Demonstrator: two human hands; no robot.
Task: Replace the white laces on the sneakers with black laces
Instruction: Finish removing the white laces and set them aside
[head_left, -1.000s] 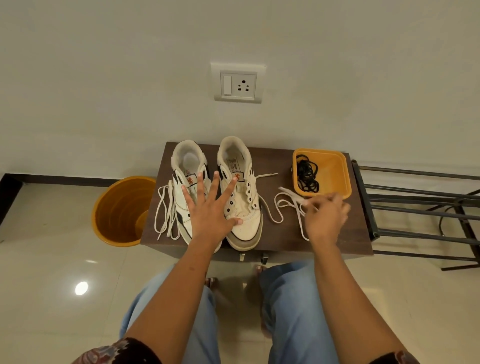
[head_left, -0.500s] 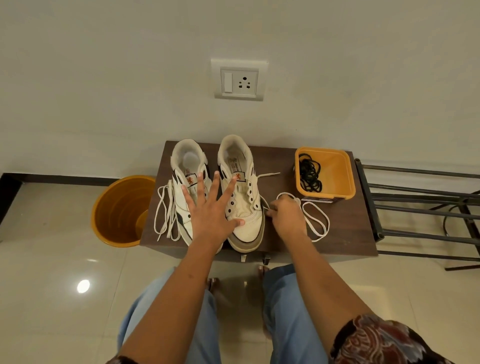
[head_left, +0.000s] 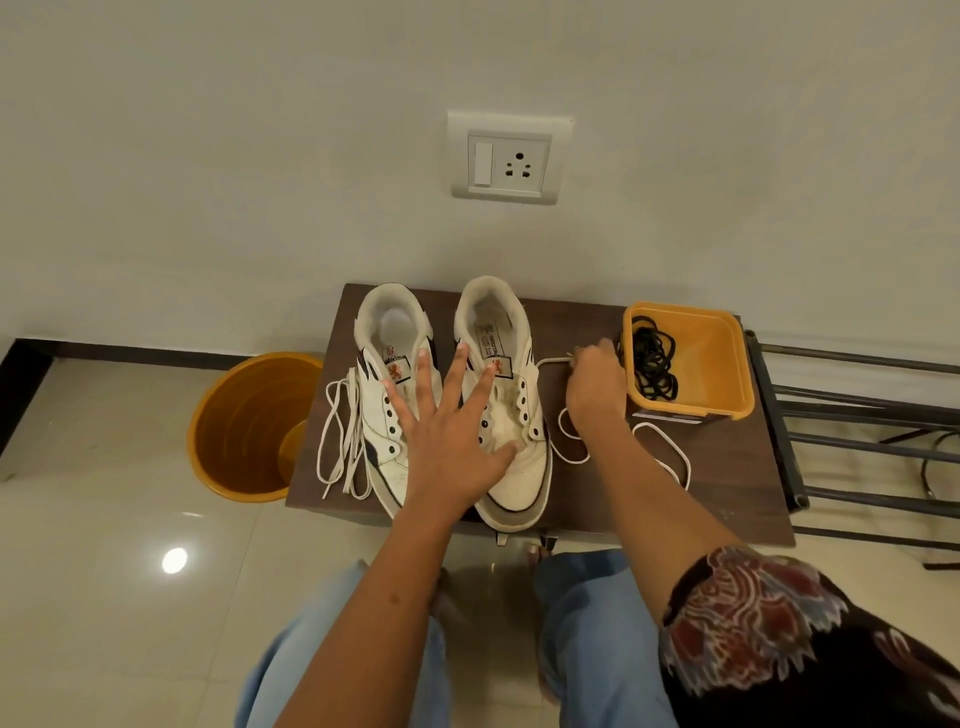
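Note:
Two white sneakers stand side by side on a small brown table (head_left: 737, 483), toes toward me. The left sneaker (head_left: 387, 374) has no lace; its white lace (head_left: 340, 436) lies loose beside it. My left hand (head_left: 449, 426) lies flat with spread fingers across both shoes, thumb on the right sneaker (head_left: 511, 467). My right hand (head_left: 592, 387) pinches the other white lace (head_left: 571, 457) beside the right sneaker's upper eyelets; the rest of it loops on the table. Black laces (head_left: 654, 364) lie coiled in an orange tub (head_left: 722, 358) at the right.
An orange bucket (head_left: 249, 426) stands on the tiled floor left of the table. A dark metal rack (head_left: 857, 441) adjoins the table's right side. A wall socket (head_left: 506, 158) is above. My knees in blue jeans are below the table's front edge.
My right hand has moved from the table's front right toward the right sneaker's upper eyelets, still holding the white lace. The lace now loops on the table. My left hand has stayed put.

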